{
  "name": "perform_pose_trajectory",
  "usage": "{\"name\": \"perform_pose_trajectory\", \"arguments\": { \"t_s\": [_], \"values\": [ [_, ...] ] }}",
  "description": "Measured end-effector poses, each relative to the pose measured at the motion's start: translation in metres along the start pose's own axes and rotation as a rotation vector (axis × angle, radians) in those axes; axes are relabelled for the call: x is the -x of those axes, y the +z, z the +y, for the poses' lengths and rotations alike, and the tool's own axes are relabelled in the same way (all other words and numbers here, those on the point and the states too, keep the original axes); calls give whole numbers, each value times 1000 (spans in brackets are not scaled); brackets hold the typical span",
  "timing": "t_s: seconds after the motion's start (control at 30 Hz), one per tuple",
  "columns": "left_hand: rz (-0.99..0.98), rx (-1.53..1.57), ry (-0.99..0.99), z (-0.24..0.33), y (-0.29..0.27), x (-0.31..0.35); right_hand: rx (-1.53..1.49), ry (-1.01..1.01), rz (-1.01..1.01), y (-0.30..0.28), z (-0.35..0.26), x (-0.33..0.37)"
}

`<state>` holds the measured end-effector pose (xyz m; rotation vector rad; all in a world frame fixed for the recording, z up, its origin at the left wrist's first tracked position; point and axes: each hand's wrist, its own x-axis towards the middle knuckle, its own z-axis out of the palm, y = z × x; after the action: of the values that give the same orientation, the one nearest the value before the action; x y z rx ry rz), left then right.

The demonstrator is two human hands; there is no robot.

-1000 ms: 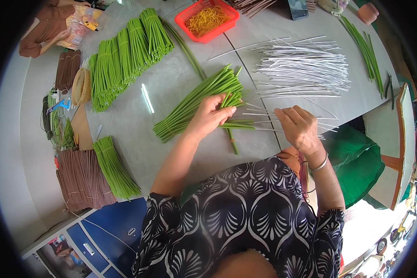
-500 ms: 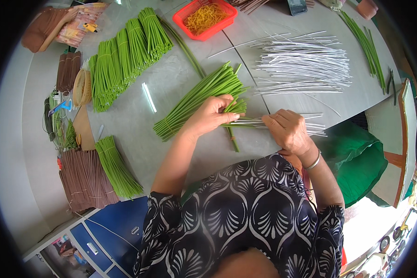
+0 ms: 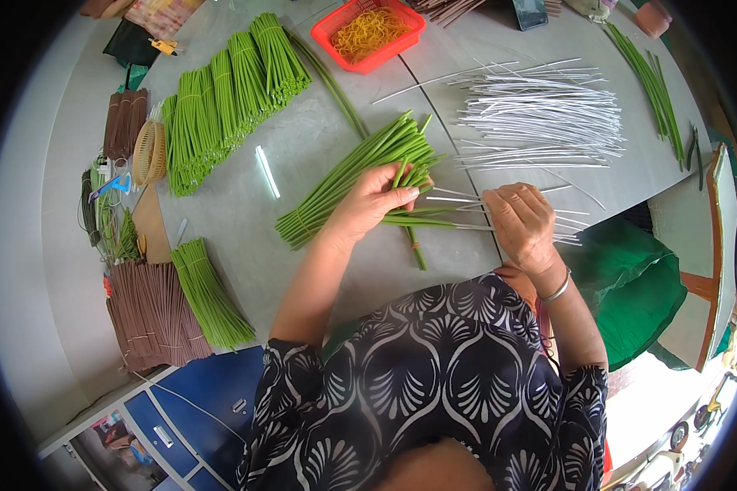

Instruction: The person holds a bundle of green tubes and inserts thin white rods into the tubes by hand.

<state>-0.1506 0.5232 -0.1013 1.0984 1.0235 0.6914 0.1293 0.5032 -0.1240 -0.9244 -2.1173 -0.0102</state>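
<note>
My left hand (image 3: 376,201) is closed around some thin green tubes at the right end of a loose bundle of green tubes (image 3: 336,190). A rubber band circles that bundle near its left end. In my right hand (image 3: 522,222) are several thin white wires (image 3: 567,221), gripped in a closed fist, their ends sticking out on both sides. One wire runs into the tip of a green tube (image 3: 426,219) below my left hand. Other wire ends reach close to my left fingers; whether they sit inside tubes I cannot tell.
A pile of white wires (image 3: 540,114) lies at the right. Banded green bundles (image 3: 229,90) stretch across the back left, beside a red basket (image 3: 368,61) of yellow rubber bands. Brown bundles (image 3: 151,315) lie at the left edge. A green bag (image 3: 630,286) hangs at the right.
My right hand has moved slightly right with the wires, away from my left hand. More wire length shows between the hands. My left hand keeps its grip.
</note>
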Motion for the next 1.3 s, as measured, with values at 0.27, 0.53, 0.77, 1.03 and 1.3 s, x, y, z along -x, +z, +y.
{"name": "perform_pose_trajectory", "arguments": {
  "t_s": [0.27,0.53,0.77,1.03,1.3],
  "values": [
    [-42,-36,9,-5,-1,-2,-37,27,-21,2,1,6],
    [-2,-63,-26,-7,3,3,-11,-47,-67,-5,0,5],
    [-35,-237,38,-17,4,1,-34,-164,-185,1,-8,1],
    [4,-53,7,-18,11,1,93,-59,-77,-9,-1,7],
    [12,-23,35,-15,4,0,134,-10,-123,-1,5,11]
  ]
}}
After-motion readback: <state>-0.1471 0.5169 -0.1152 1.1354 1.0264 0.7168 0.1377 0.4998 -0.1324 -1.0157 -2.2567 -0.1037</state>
